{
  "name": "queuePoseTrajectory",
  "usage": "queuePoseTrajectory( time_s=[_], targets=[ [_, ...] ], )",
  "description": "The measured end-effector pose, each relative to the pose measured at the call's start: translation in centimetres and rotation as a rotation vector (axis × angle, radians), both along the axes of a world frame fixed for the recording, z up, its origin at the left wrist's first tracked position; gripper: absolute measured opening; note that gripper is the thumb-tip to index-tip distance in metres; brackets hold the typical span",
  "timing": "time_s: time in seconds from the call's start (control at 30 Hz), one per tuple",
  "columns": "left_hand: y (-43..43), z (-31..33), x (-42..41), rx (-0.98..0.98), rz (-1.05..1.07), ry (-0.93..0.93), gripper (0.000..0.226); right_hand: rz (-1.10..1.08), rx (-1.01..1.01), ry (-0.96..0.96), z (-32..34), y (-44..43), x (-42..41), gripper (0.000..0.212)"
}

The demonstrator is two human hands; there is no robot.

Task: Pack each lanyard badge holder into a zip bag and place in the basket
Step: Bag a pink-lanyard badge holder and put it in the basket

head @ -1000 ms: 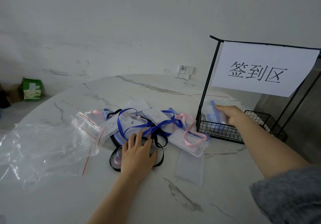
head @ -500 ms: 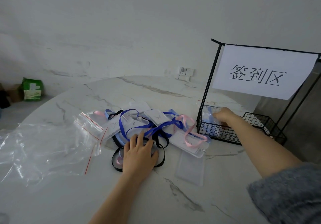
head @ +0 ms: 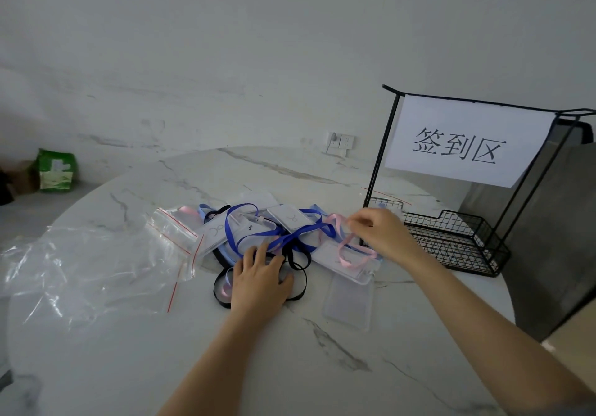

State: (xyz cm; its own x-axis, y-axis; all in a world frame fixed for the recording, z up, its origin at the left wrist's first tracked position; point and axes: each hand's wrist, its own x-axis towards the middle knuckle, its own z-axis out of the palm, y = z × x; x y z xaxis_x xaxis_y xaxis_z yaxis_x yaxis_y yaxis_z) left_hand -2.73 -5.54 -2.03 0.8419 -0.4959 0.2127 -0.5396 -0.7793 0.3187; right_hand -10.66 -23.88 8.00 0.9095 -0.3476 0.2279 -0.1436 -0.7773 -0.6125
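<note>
My right hand (head: 383, 236) is just left of the basket (head: 451, 244), its fingers (head: 356, 222) curled and pinching the pink lanyard (head: 346, 248), lifting it a little off the surface (head: 290, 367). That lanyard loops down to a clear holder (head: 335, 262) lying flat by the basket's near left corner, with its long axis running left to right. A second holder (head: 350, 299) lies loose against the first one's near edge, with its long axis pointing at me.

Farther left of the basket my left hand (head: 261, 281) lies palm down, fingers slightly spread and straight. It presses on a coil of black lanyard (head: 298, 264). One blue lanyard (head: 229, 235) winds over the heap beyond that hand. I make out four more holders in the heap, so six in all. Three of the four bear a pen mark, and they lie at mixed angles. Pink ribbon shows in three places, and I cannot tell whether those are separate lanyards.

Left of the heap, well away from the basket, lie the zip bags (head: 174, 235) in a small stack with red strips; I cannot count them. One crumpled plastic sheet (head: 80, 270) lies left of those.

There is one basket, black wire, and one paper sign (head: 464, 144) hangs on the frame above it
</note>
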Motion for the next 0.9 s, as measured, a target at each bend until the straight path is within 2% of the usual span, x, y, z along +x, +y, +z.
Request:
queuePoseTrajectory(
  time_s=[0.13, 0.27, 0.43, 0.7, 0.83, 0.9],
  targets=[
    [0.4, 0.0, 0.0, 0.004, -0.007, 0.026, 0.047, 0.063, -0.231, 0.208, -2.8, 1.5, -0.4, 0.026],
    [0.3, 0.0, 0.0, -0.003, -0.018, 0.029, 0.047, 0.004, -0.547, 0.26, -5.0, 1.7, -1.3, 0.027],
    [0.4, -0.2, 0.1, 0.009, -0.017, 0.015, 0.048, -0.034, -0.728, 0.305, -6.5, 1.6, -2.4, 0.037],
    [0.4, -0.1, 0.1, 0.042, -0.029, 0.0, 0.049, -0.083, -0.737, 0.212, -8.1, 1.3, -1.9, 0.045],
    [0.5, -0.1, 0.0, 0.077, -0.033, -0.012, 0.051, -0.123, -0.721, 0.156, -8.1, 0.8, -1.6, 0.035],
    [0.4, -0.1, 0.1, 0.084, -0.03, -0.024, 0.052, -0.181, -0.734, 0.065, -7.1, 0.5, -1.8, 0.032]
  ],
)
